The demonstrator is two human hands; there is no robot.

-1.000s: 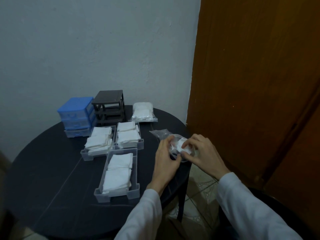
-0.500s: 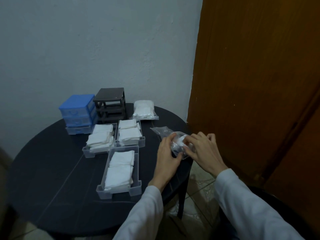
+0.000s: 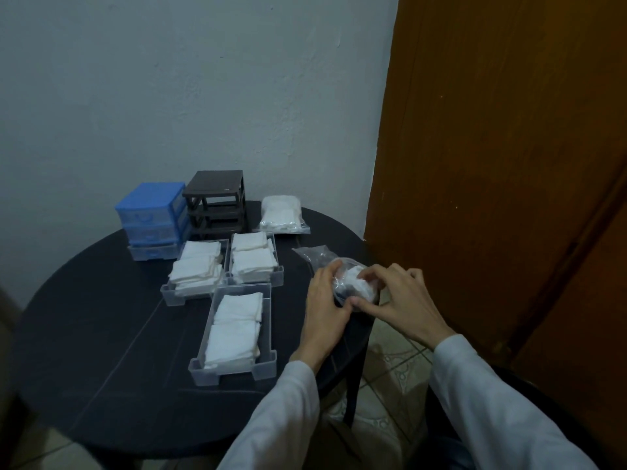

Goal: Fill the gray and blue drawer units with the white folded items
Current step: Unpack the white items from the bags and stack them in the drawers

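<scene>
Both hands work at a clear plastic bag (image 3: 353,283) of white folded items near the table's right edge. My left hand (image 3: 324,310) grips the bag's left side. My right hand (image 3: 395,296) pinches it from the right, fingers curled over the white contents. Three clear drawers lie pulled out on the table, each holding white folded items: a near one (image 3: 237,330), a left one (image 3: 196,271) and a far one (image 3: 254,259). The blue drawer unit (image 3: 151,222) stands at the back left. Beside it stands the dark gray frame (image 3: 215,201) with its slots bare.
A second sealed bag of white items (image 3: 283,215) lies at the back of the round black table (image 3: 101,334). A wooden door (image 3: 509,164) stands close on the right. Tiled floor (image 3: 390,368) shows below the table's right edge. A pale wall rises behind.
My hands stay on the bag and have shifted their hold a little; my right fingers now curl further over the white contents. The view has dropped slightly.
</scene>
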